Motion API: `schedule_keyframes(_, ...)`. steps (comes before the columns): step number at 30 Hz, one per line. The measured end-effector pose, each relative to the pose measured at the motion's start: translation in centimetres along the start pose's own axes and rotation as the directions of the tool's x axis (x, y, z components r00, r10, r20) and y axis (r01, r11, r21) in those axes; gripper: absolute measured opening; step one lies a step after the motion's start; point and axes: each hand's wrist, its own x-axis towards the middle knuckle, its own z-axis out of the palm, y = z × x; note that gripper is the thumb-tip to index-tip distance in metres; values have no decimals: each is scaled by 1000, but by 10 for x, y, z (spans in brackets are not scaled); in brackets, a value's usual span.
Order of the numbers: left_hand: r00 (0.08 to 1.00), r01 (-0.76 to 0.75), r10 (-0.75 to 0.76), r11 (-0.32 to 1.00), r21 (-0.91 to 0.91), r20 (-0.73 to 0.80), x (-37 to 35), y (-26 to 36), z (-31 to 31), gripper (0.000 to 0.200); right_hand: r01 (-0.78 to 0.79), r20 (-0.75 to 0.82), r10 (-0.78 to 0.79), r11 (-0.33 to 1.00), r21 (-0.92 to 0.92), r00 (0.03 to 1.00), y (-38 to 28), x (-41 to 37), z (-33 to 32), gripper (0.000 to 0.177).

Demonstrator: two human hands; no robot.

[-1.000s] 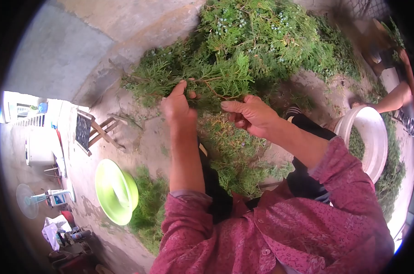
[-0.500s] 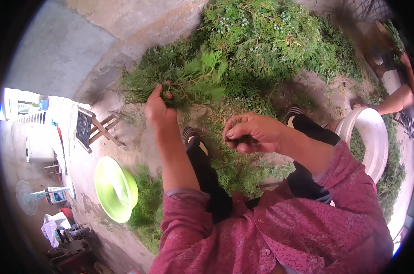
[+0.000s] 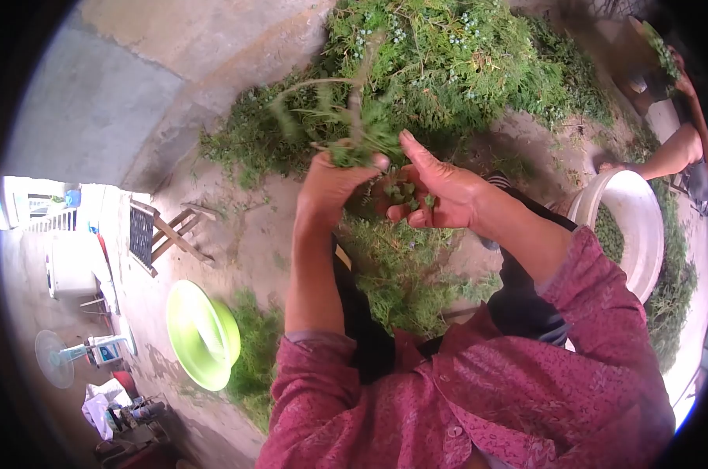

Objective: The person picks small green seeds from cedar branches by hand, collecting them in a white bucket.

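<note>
My left hand (image 3: 334, 184) is closed around a leafy green sprig (image 3: 358, 129), which is blurred by motion and rises above the fingers. Close beside it on the right, my right hand (image 3: 440, 187) is turned partly palm up, with its fingers curled around small green berries (image 3: 408, 195) and its thumb raised toward the sprig. Behind both hands lies a big pile of green branches (image 3: 448, 62) bearing pale blue berries. Loose sprigs (image 3: 401, 273) cover the ground between my legs.
A lime-green basin (image 3: 180, 336) stands at the left, near a folding stool (image 3: 162, 234) and a fan (image 3: 55, 358). On the right is a white bucket (image 3: 651, 242) with green contents. Another person's arm (image 3: 670, 156) reaches in at the far right.
My left hand has moved right, and the sprig in it has swung upright. My right hand has risen beside it, its thumb lifted and fingers opened somewhat, showing the green berries.
</note>
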Motion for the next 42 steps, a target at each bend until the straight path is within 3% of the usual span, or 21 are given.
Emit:
schedule_keyframes(2,979,137,-153,983,118,136,-7,4,10,28,32,42,-33,999,25,999,5,3,-3,64)
schedule_keyframes(6,951,153,-209,958,241,226,-4,0,6,36,49,101,-51,999,20,994,2,1,-2,62)
schedule_keyframes(10,963,172,-214,956,239,165,-6,0,6,31,-20,31,19,1000,24,999,4,7,0,61)
schedule_keyframes(12,987,95,-112,985,141,119,-7,-4,9,9,-53,-5,53,998,43,999,4,9,-1,60)
schedule_keyframes(16,997,73,-74,996,45,32,-11,2,13,6,-55,-8,56,996,69,998,-1,7,6,60)
schedule_keyframes(18,997,79,-79,997,-20,6,-12,3,13,4,-4,83,-1,998,62,997,2,10,4,53)
schedule_keyframes(22,999,-22,23,999,-25,46,-7,-8,6,3,88,136,-87,996,-2,987,10,16,-1,43)
schedule_keyframes(25,999,-34,34,999,-12,-21,-9,-3,9,2,101,104,-95,994,-50,990,8,12,1,30)
schedule_keyframes(27,972,-169,163,986,-18,-169,-4,-3,3,5,68,144,-53,992,-102,988,8,9,-2,22)
schedule_keyframes(28,969,-183,175,983,-32,-174,-4,0,0,5,69,140,-52,990,-122,989,6,1,-2,22)
schedule_keyframes(30,942,-122,114,993,-7,-316,-6,11,-8,10,299,101,-285,939,-170,953,2,-24,-1,17)
schedule_keyframes(32,935,-66,64,998,5,-349,-7,17,-18,14,457,2,-490,812,-362,872,-11,-60,-18,18)
schedule_keyframes(34,943,-87,48,991,-104,-329,-9,19,-25,14,605,-272,-729,677,-419,628,-11,-100,-39,16)
schedule_keyframes(36,947,-110,69,987,-116,-314,-9,16,-32,15,423,-431,-846,531,-734,314,-6,-142,-85,16)
schedule_keyframes(38,955,-140,89,976,-167,-283,-12,20,-33,18,231,-504,-839,542,-808,206,1,-189,-142,22)
schedule_keyframes(40,963,-146,94,969,-197,-252,-12,21,-36,20,-185,-599,-798,580,-794,68,18,-224,-180,35)
schedule_keyframes(41,970,-150,99,964,-222,-223,-13,21,-35,22,-558,-396,-908,261,-788,136,36,-244,-225,38)
schedule_keyframes(42,970,-154,103,962,-227,-222,-14,22,-33,22,-802,-207,-935,-116,-586,287,50,-256,-257,42)
